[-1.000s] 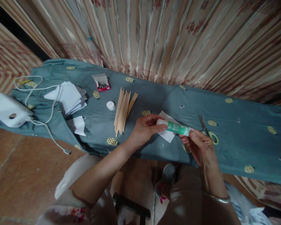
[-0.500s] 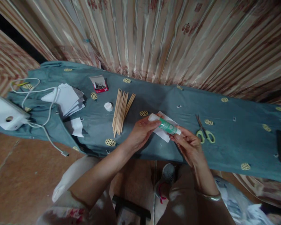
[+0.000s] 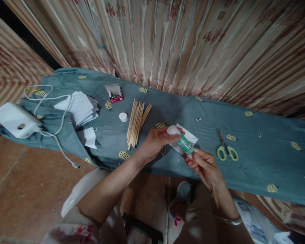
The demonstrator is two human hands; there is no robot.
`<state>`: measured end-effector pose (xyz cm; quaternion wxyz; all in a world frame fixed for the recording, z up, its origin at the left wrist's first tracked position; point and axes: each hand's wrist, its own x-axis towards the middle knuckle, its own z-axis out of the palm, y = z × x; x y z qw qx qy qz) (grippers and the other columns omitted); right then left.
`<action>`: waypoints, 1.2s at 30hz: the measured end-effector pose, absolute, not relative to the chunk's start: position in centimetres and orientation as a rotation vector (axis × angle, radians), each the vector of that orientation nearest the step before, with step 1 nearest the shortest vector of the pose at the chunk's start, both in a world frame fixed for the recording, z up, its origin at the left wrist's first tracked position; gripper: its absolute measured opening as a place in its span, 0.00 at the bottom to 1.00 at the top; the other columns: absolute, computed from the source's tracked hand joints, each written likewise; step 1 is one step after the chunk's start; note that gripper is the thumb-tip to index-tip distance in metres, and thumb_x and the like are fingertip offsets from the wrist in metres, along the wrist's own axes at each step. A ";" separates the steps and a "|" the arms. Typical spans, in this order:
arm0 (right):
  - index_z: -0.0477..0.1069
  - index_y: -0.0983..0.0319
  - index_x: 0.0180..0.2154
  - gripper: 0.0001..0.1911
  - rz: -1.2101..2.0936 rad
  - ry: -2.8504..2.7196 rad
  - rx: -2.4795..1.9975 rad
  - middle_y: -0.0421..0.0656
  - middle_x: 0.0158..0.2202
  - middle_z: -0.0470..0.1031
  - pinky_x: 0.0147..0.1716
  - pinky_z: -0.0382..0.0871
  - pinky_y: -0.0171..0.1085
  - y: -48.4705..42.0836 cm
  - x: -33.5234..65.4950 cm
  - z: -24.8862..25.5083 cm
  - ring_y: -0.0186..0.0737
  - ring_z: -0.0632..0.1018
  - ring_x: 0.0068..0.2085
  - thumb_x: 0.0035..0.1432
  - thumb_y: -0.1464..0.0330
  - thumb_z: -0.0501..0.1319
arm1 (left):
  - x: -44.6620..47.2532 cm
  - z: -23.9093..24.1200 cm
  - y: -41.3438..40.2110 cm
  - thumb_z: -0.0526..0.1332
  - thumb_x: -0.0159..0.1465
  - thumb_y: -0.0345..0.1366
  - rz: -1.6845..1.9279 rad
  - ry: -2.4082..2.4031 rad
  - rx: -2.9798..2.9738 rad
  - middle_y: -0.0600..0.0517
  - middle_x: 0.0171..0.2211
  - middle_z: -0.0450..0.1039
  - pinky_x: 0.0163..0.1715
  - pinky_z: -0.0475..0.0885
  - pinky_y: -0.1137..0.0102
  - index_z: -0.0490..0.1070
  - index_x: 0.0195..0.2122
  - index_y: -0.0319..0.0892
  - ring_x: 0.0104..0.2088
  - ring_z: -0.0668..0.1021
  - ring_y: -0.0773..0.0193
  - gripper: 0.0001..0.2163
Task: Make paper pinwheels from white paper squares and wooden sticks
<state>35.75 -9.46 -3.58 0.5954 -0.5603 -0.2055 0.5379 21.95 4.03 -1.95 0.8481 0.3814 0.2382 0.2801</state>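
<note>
A glue stick (image 3: 185,145) with a green label and white ends is held between my two hands, tilted down to the right. My left hand (image 3: 157,142) has its fingers and thumb closed around the upper white end. At the lower end my right hand (image 3: 202,162) pinches the tube. Behind the glue stick a white piece of paper (image 3: 191,136) lies on the cloth, partly covered by my hands and the tube. Green-handled scissors (image 3: 226,149) rest to the right of my right hand. Several wooden sticks (image 3: 136,123) lie to the left.
A round white cap (image 3: 123,117) sits left of the sticks. Behind it stands an open red box (image 3: 115,96) of small metal pieces. Stacked white paper (image 3: 80,108), a white device (image 3: 16,120) and its cable (image 3: 59,157) occupy the left side of the blue-green cloth (image 3: 264,159).
The glue stick has turned to point more steeply downward, its right end lowered along with my right hand. The whole view has shifted slightly. Both hands keep their hold.
</note>
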 end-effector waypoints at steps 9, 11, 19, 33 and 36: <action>0.76 0.58 0.29 0.15 1.129 -0.216 -1.007 0.36 0.25 0.75 0.24 0.74 0.28 -8.1 35.4 -4.2 0.29 0.75 0.25 0.42 0.57 0.74 | 22.7 -2.5 2.9 0.74 0.47 0.38 0.609 0.484 0.801 0.49 0.41 0.79 0.50 0.67 0.62 0.78 0.40 0.41 0.42 0.78 0.61 0.19; 0.76 0.57 0.31 0.17 1.118 -0.153 -0.943 0.36 0.26 0.76 0.26 0.75 0.28 -7.7 35.0 -4.1 0.30 0.76 0.26 0.42 0.55 0.74 | 23.3 -2.8 2.1 0.73 0.48 0.37 0.592 0.481 0.855 0.50 0.43 0.78 0.51 0.67 0.61 0.77 0.43 0.42 0.44 0.78 0.60 0.20; 0.71 0.59 0.28 0.18 0.910 -0.235 -1.135 0.34 0.22 0.75 0.19 0.70 0.26 -7.4 36.7 -4.0 0.27 0.72 0.20 0.50 0.52 0.68 | 23.5 -5.4 1.4 0.70 0.54 0.41 0.687 0.480 1.791 0.39 0.61 0.63 0.61 0.58 0.51 0.61 0.61 0.42 0.62 0.65 0.49 0.34; 0.71 0.59 0.32 0.14 0.375 -0.821 -1.852 0.35 0.23 0.71 0.27 0.65 0.36 -5.2 38.7 -4.8 0.34 0.70 0.24 0.49 0.57 0.68 | 23.0 -7.1 1.7 0.63 0.58 0.52 0.339 0.429 2.589 0.38 0.66 0.53 0.63 0.44 0.42 0.66 0.59 0.44 0.68 0.51 0.42 0.29; 0.70 0.58 0.33 0.14 0.327 -0.961 -2.018 0.37 0.23 0.72 0.30 0.64 0.38 -5.2 38.2 -4.5 0.38 0.72 0.26 0.53 0.55 0.65 | 22.9 -7.5 1.7 0.63 0.58 0.53 0.350 0.427 2.595 0.38 0.66 0.53 0.63 0.44 0.44 0.66 0.58 0.44 0.68 0.51 0.42 0.30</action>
